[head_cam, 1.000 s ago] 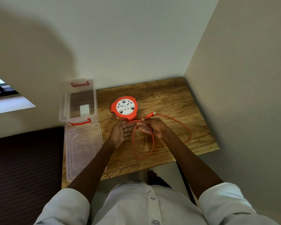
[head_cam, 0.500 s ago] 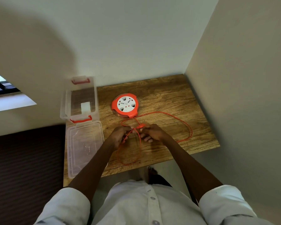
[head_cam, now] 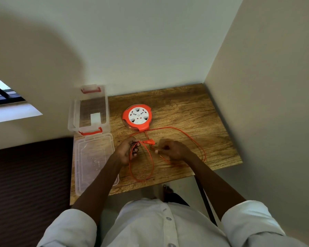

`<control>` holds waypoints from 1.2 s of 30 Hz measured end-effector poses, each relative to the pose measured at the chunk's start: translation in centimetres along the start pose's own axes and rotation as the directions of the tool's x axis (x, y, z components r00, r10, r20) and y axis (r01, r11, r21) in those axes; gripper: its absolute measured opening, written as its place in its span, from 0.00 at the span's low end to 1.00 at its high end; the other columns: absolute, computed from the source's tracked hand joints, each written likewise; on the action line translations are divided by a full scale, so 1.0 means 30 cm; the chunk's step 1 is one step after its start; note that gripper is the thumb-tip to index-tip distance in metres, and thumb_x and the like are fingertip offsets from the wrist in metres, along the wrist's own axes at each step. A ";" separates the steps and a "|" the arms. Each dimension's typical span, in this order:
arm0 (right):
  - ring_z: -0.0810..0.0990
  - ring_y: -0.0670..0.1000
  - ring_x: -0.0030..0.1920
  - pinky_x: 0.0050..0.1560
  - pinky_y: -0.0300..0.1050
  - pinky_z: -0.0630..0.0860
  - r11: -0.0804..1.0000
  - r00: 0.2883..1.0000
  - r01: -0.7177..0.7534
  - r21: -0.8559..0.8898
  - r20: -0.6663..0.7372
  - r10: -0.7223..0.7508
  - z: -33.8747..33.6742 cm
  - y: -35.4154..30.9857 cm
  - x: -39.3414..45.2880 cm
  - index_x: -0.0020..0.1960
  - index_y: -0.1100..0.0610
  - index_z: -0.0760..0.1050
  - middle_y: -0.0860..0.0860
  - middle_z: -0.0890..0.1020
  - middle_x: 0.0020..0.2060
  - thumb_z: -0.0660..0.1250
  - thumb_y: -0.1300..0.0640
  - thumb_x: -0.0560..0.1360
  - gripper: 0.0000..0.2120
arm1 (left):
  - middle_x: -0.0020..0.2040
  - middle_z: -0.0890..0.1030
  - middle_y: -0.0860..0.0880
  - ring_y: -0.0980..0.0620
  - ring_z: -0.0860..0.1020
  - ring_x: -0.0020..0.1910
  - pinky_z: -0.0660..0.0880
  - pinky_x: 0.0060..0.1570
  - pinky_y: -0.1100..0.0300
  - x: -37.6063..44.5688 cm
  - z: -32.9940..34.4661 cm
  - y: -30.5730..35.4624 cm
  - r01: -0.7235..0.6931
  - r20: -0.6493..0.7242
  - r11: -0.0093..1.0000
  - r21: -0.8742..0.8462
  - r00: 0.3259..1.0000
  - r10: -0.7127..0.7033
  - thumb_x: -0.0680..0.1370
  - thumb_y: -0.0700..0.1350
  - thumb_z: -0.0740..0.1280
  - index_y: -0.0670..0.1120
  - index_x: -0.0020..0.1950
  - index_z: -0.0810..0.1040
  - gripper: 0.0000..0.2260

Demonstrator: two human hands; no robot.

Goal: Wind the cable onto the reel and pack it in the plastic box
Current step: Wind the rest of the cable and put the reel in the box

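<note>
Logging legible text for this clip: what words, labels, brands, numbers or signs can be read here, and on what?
None can be read.
Cable reel: small marks around the sockets on its white face, too small and blurred to read.
Plastic box: a white label inside, showing no readable print.
Box lid: faint embossing, unreadable.

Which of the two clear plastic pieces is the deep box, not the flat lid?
The far one, the clear box with red handles: it has tall walls. The lid lies flat, nearer the person.

Dim, soft light; wide-angle edge distortion.
</note>
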State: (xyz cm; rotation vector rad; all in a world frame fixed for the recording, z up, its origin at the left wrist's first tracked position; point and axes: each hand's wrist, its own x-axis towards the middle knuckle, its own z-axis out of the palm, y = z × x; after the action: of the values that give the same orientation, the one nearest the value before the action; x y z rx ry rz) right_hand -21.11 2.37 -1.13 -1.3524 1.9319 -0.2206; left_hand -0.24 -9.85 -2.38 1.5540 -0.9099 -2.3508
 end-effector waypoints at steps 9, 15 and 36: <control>0.81 0.52 0.56 0.54 0.46 0.74 0.996 0.985 -0.083 0.010 -0.151 0.084 0.064 -0.006 0.013 0.56 0.48 0.82 0.49 0.84 0.53 0.67 0.43 0.78 0.12 | 0.30 0.75 0.52 0.56 0.69 0.25 0.63 0.28 0.61 -0.002 0.009 -0.014 -0.024 -0.008 0.986 -0.164 1.000 0.023 0.77 0.45 0.62 0.46 0.37 0.75 0.09; 0.82 0.52 0.53 0.56 0.51 0.77 0.972 0.926 -0.090 0.219 -0.341 0.163 -0.061 0.043 0.032 0.54 0.54 0.82 0.50 0.85 0.50 0.69 0.47 0.78 0.12 | 0.32 0.75 0.51 0.55 0.69 0.28 0.64 0.31 0.60 -0.020 0.020 -0.023 -0.068 -0.065 0.995 0.073 0.995 0.073 0.80 0.44 0.60 0.46 0.39 0.75 0.11; 0.81 0.52 0.53 0.53 0.48 0.77 0.983 0.984 0.168 -0.079 -0.039 -0.171 -0.234 0.016 0.171 0.58 0.54 0.82 0.51 0.85 0.53 0.64 0.51 0.81 0.11 | 0.48 0.84 0.40 0.41 0.82 0.50 0.78 0.56 0.48 -0.027 0.114 -0.033 -0.058 -0.352 0.762 0.645 0.863 0.363 0.80 0.51 0.67 0.39 0.46 0.84 0.15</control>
State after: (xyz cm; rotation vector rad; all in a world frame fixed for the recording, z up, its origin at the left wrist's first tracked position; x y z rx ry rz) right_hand -26.92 -3.74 1.09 -1.5767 1.8798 -0.2653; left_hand -2.73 -7.34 -1.42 1.9631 -1.7226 -1.4578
